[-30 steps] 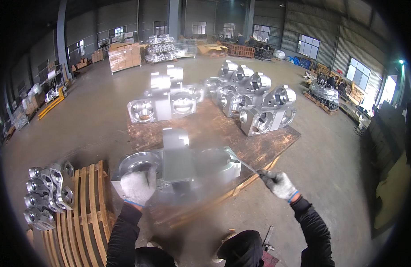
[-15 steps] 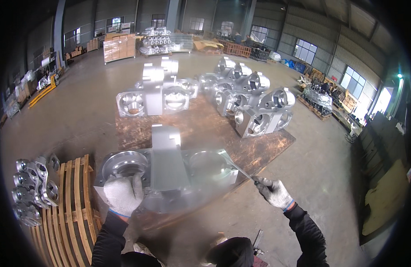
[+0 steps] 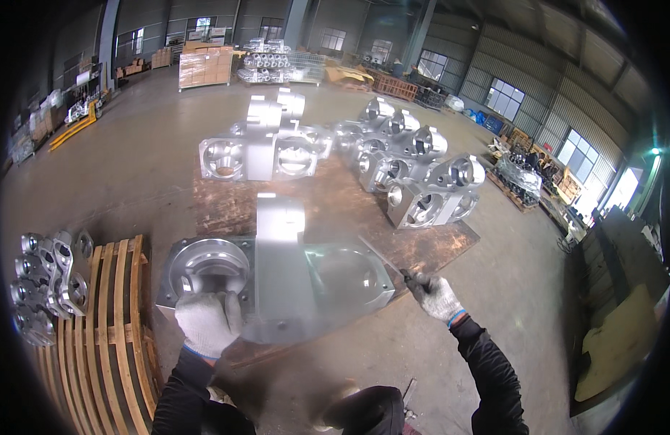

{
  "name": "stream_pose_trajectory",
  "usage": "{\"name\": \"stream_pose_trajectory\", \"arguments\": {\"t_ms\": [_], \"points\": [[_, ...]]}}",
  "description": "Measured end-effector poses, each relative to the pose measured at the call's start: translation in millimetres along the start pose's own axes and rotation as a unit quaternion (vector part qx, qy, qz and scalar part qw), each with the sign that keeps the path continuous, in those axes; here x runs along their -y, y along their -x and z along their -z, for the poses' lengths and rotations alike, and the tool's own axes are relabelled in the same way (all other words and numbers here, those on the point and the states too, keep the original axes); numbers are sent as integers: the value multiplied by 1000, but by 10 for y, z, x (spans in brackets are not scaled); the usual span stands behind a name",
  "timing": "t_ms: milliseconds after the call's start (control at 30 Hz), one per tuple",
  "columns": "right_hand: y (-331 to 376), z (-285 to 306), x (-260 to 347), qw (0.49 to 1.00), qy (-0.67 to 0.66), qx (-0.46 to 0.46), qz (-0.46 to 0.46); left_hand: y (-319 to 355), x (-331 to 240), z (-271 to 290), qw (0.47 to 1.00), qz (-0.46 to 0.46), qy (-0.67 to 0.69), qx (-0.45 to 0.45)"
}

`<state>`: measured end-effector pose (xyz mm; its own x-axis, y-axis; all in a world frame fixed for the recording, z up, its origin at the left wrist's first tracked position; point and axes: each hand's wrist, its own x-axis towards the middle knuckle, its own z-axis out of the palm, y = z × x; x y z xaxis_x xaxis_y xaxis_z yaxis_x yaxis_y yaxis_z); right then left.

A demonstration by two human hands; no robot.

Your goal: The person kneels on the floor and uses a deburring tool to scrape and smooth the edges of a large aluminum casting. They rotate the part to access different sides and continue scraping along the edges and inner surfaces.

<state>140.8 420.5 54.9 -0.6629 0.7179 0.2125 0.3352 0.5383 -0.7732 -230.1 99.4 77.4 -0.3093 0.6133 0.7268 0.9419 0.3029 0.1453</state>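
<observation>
At the near edge of a brown board (image 3: 335, 190), one large silver casting (image 3: 280, 272) is set, with a round bore (image 3: 208, 270) on its left, a wider recess (image 3: 346, 274) on its right and one upright block between them. Two gloved hands are seen. By the left hand (image 3: 207, 324) the near rim of the bore is covered, its fingers bent; whether anything is gripped by them cannot be told. By the right hand (image 3: 433, 296) one thin tool (image 3: 383, 256) is held, the fingers wrapped narrowly around its dark handle, and its far end is laid over the casting's right back edge.

Farther back on the board, four castings (image 3: 426, 170) are lined up in a row at the right, and at least two castings (image 3: 261, 148) are grouped at the left. On one slatted pallet (image 3: 119, 330), smaller silver parts (image 3: 65, 279) are stacked, four round ends being counted. Beyond, one wrapped stack of boxes (image 3: 204, 67), one mesh cage (image 3: 306, 69) and one reddish crate (image 3: 393, 86) are seen; the contents of the three cannot be made out.
</observation>
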Motion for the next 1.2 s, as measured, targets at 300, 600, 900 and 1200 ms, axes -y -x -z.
{"name": "stream_pose_trajectory", "arguments": {"t_ms": [300,600,900,1200], "points": [[-585,40,1114,960,240,139,22,178,-24,47,1000,-10,21,-17],[-740,-442,1115,972,-167,162,25,198,22,21,999,-15,6,-36],[-833,-920,1527,896,392,125,164,195,26,2,999,-5,16,-50],[-349,-1108,1735,883,408,96,211,188,-36,66,998,28,-38,30]]}}
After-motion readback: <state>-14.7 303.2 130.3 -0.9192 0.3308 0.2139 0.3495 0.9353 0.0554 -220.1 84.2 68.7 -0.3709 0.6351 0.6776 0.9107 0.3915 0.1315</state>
